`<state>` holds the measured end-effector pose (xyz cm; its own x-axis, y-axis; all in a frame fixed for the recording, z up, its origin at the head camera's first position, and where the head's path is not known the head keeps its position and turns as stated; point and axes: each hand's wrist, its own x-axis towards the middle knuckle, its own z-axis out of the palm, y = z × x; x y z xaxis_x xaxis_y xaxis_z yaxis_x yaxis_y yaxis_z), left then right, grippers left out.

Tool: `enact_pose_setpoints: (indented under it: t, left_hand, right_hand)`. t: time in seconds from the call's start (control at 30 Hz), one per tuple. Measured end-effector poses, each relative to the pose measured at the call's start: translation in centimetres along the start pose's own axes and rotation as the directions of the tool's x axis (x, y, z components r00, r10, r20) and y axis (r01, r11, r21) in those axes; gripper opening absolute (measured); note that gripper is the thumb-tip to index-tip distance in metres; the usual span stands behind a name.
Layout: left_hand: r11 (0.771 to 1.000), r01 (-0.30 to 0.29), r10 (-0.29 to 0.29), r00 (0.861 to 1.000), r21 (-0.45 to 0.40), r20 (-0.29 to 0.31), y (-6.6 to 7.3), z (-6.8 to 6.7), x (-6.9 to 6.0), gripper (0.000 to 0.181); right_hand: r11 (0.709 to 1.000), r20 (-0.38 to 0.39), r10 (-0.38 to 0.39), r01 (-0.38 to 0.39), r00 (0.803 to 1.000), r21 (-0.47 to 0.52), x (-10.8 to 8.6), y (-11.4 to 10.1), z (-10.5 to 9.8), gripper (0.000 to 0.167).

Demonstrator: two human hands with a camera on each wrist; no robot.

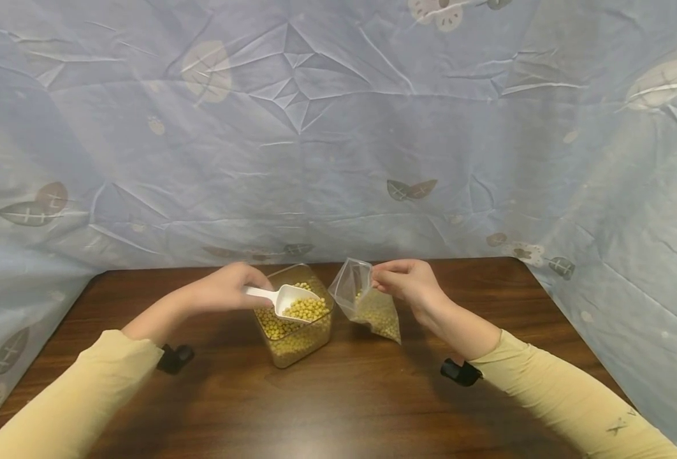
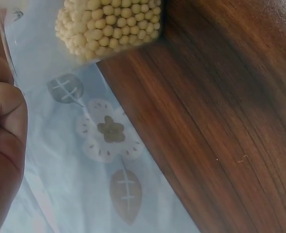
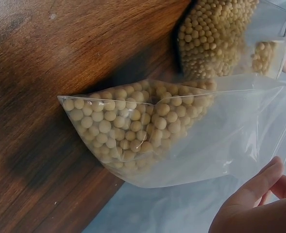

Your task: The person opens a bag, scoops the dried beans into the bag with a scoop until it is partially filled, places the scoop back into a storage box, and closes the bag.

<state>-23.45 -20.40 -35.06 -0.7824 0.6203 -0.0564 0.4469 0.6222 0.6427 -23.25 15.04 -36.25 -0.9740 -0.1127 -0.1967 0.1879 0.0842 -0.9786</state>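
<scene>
My left hand grips the handle of a white scoop, its bowl heaped with round yellow soybeans. The scoop is at the mouth of a clear square container partly filled with the same beans. On the right, my right hand pinches the upper edge of a clear plastic bag. Soybeans fill the lower part of this bag, as the right wrist view shows. The bag's mouth stands open towards the container. Only part of the left hand shows in the left wrist view.
Container and bag are close together near the back of a dark brown wooden table. A pale blue patterned cloth hangs behind the table and along both sides. Black wrist cameras sit at both sleeves.
</scene>
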Motion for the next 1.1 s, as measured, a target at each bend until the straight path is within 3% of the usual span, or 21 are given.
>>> enact_pose_setpoints:
  t: [0.37, 0.73, 0.9, 1.1]
  left_hand:
    - [1.0, 0.015, -0.016, 0.998, -0.023, -0.06, -0.8, 0.0, -1.4, 0.025]
    - [0.989, 0.05, -0.064, 0.994, -0.139, -0.093, -2.0, 0.0, -2.6, 0.021]
    - [0.98, 0.043, -0.062, 0.993, -0.195, -0.096, -1.7, -0.4, -1.9, 0.022]
    - [0.978, 0.042, -0.062, 0.994, -0.203, -0.089, -0.4, -1.0, 0.3, 0.025]
  right_hand:
    - [1.0, 0.003, -0.013, 0.013, 1.0, 0.013, 0.2, 0.1, 0.3, 0.029]
    - [1.0, 0.002, -0.004, 0.004, 1.0, 0.021, 0.2, 0.1, 0.4, 0.028]
    - [1.0, -0.004, 0.003, -0.003, 1.0, 0.018, 0.3, 0.1, 0.5, 0.028]
    - [1.0, -0.002, -0.002, 0.002, 1.0, 0.011, 0.4, 0.1, 0.6, 0.029]
